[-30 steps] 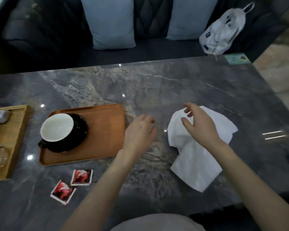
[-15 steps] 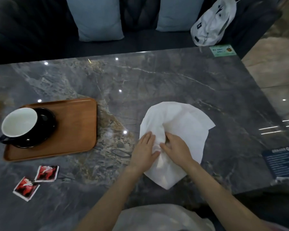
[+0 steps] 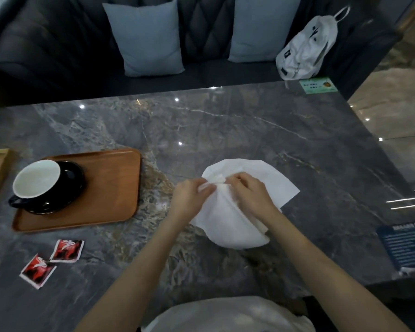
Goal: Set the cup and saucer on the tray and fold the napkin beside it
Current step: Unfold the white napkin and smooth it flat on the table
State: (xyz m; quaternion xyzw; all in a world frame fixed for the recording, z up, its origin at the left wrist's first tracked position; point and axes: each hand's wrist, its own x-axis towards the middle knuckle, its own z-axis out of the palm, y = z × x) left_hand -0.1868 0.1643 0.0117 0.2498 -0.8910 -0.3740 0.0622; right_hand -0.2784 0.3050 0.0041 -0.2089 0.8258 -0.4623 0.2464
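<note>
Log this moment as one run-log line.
cup and saucer: on tray | napkin: fold underway | left hand, right hand: pinching napkin

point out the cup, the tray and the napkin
cup [image 3: 35, 179], head view, white inside of the bowl
tray [image 3: 110, 188], head view, bare wood right of the saucer
napkin [image 3: 228, 224], head view, near flat part

A dark grey marble table with pale veins fills most of the view, and small ceiling lights are reflected on its polished top. Behind it, a dark quilted sofa is set along the far edge. Two light blue cushions are propped upright against its backrest, well apart, and a white backpack is leaned at the right end of the seat. To the right of the table, a glossy brownish stone floor is seen, streaked with reflections.
</note>
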